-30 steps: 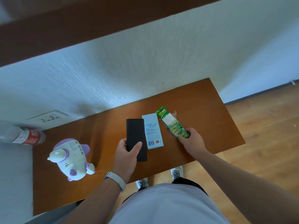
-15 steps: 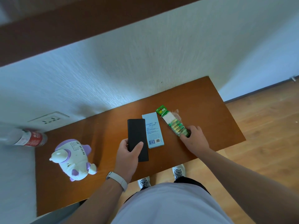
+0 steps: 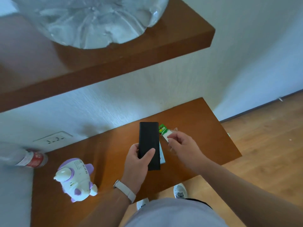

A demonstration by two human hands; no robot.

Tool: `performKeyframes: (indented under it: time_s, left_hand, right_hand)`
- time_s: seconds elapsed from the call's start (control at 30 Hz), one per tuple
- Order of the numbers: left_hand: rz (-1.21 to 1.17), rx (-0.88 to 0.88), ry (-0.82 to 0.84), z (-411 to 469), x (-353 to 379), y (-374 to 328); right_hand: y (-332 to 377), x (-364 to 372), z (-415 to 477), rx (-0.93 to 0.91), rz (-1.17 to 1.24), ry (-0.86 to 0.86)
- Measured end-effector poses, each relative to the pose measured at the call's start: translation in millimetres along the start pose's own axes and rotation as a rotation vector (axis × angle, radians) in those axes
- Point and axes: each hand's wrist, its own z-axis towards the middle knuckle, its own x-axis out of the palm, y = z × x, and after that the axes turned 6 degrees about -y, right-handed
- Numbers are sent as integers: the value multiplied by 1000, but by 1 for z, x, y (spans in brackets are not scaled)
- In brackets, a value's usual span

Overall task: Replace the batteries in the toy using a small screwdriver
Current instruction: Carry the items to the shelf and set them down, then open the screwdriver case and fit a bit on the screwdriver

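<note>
- The left hand (image 3: 137, 163) reaches in from below, its forearm angled up over the counter (image 3: 106, 153), with a pale wristband (image 3: 125, 190) on the wrist.
- Its grip is wrapped round the lower half of a long black case (image 3: 149, 141): the thumb lies across the front face and the fingers curl round the left edge.
- The case points away from the person and covers most of a pale blue box (image 3: 162, 155), of which only a sliver shows at its right edge.
- The right hand (image 3: 185, 145) comes in from the lower right, arm stretched out and fingers curled.
- Its grip pinches the white, clear-wrapped part of the battery pack (image 3: 164, 131) just right of the case. The green card end sticks out beyond the fingertips. I cannot tell whether the pack is off the counter.
- The toy (image 3: 75, 177), white and purple, lies on the counter well to the left of both hands, untouched.
- A bottle (image 3: 31, 158) lies at the far left edge.
- A wooden shelf (image 3: 147, 58) above carries a clear plastic bag (image 3: 91, 22).
</note>
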Motion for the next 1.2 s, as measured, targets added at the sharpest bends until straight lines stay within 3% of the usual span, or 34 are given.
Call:
performKeyframes:
  time_s: [0.33, 0.47, 0.7, 1.03, 1.2]
  left_hand:
    - [-109, 98, 75, -16, -13, -18]
    - [-142, 15, 39, -17, -20, -23]
    - [39, 85, -16, -13, -26, -20]
    - [59, 82, 104, -10, -33, -15]
    - [-67, 32, 125, -12, -32, -19]
  right_hand:
    - [56, 22, -24, -9, 275, 108]
    - [57, 30, -27, -13, 250, 113]
    - [56, 34, -27, -47, 171, 105]
    - [52, 28, -23, -54, 160, 226]
    - [56, 22, -18, -52, 195, 274]
